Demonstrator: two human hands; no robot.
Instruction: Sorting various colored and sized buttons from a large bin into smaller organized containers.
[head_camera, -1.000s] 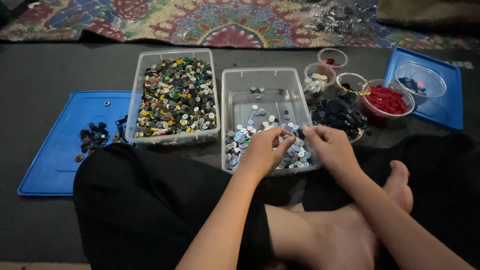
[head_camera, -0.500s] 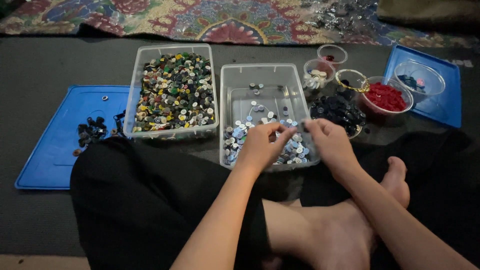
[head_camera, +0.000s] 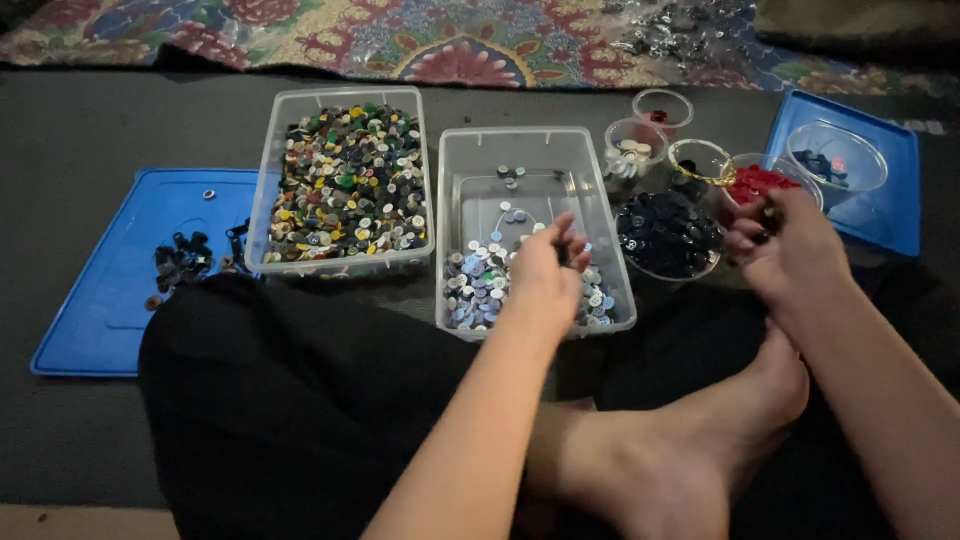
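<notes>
Right hand (head_camera: 775, 250) now over at the red-button bowl (head_camera: 752, 183) — fingers pinched narrow; left hand (head_camera: 545, 270) loosely curled over clear bin (head_camera: 480, 165).

blue lids (head_camera: 130, 290), red buttons (head_camera: 752, 183), seemingly floral rug (head_camera: 450, 40)

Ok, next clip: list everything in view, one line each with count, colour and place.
clear plastic bin of mixed buttons: one, multicoloured fill, left of centre
clear plastic bin of pale buttons: one, mostly blue and white, sparse, centre
blue plastic lid with dark buttons: one, far left
blue plastic lid under a clear cup: one, far right
clear bowl of dark buttons: one, navy-black, right of centre bin
clear bowl of red buttons: one, beside right hand
small clear cups: several, behind the bowls
patterned rug: one, red-blue, top
left hand: over pale buttons
right hand: by red bowl; contents unclear
bare foot: bottom centre
</notes>
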